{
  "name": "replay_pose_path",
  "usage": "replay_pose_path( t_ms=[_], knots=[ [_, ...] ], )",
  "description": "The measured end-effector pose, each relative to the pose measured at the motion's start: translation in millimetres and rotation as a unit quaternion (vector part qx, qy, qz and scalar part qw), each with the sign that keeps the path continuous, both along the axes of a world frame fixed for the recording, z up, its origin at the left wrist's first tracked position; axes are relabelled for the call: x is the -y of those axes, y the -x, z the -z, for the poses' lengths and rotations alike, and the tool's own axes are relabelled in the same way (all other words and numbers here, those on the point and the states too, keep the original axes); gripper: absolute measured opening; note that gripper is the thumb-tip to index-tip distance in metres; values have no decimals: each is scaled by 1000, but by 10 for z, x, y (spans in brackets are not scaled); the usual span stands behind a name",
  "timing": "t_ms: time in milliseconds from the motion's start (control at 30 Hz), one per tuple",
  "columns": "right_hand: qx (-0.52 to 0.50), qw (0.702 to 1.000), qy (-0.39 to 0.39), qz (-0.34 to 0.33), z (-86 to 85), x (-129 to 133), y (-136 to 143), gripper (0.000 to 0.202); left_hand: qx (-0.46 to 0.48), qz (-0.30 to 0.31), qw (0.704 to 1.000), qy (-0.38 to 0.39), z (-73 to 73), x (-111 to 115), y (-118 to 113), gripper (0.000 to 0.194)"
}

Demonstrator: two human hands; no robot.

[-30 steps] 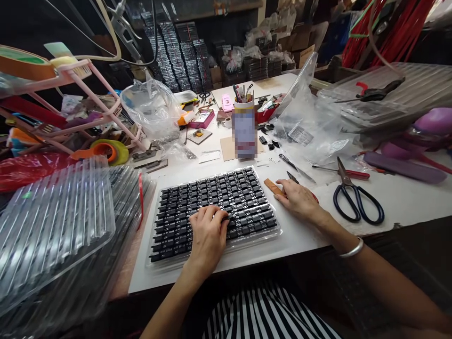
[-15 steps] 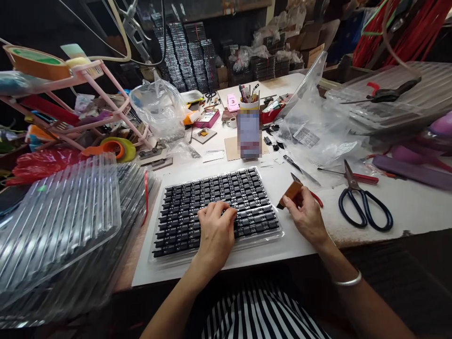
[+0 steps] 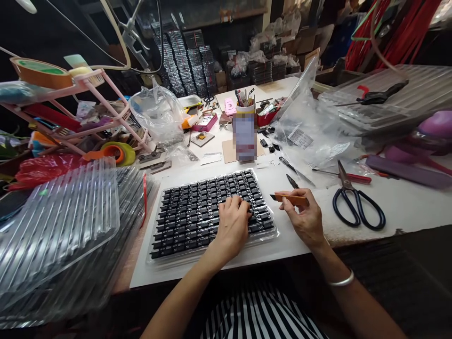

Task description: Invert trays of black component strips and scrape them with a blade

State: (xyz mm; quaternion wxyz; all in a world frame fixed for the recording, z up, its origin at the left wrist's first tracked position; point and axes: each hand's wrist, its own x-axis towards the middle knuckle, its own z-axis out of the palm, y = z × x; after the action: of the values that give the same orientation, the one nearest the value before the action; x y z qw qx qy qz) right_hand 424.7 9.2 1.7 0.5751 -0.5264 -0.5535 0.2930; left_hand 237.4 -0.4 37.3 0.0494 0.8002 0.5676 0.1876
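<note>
A clear plastic tray (image 3: 273, 232) on the table holds rows of small black parts (image 3: 190, 212) with white markings. My left hand (image 3: 232, 225) is over the right half of these rows, fingers bent down and closed at the tips; whatever they pinch is hidden. To the right of the tray, my right hand (image 3: 304, 217) grips a flat orange-brown block (image 3: 291, 199) with a black tip, which points left towards the tray. Pliers (image 3: 291, 181) lie just behind that hand, partly covered by it.
Dark-handled scissors (image 3: 356, 202) lie at the right, near a red-handled tool (image 3: 356, 178) and a craft knife (image 3: 287, 164). Stacked clear trays (image 3: 70, 226) fill the left. Plastic bags (image 3: 318, 127) and a pink rack (image 3: 116, 113) stand behind.
My left hand has moved right across the rows of black parts. My right hand has turned the brown block from tilted to nearly level, exposing more of the pliers behind.
</note>
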Motion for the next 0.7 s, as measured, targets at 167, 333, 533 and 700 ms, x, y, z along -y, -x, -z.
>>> replay_pose_path(
  t_ms=[167,333,533,700],
  knots=[
    [-110,994,-1,-6,-60,25,-3,24,339,-2,937,89,-65,230,88,8],
    [-165,982,7,-93,-219,286,72,30,536,-38,810,236,-175,496,245,21],
    [16,969,-101,-225,-397,671,193,30,587,-24,765,264,-126,620,393,18],
    [90,932,-136,-325,-338,816,192,44,661,5,699,273,-87,721,411,15]
  ],
)
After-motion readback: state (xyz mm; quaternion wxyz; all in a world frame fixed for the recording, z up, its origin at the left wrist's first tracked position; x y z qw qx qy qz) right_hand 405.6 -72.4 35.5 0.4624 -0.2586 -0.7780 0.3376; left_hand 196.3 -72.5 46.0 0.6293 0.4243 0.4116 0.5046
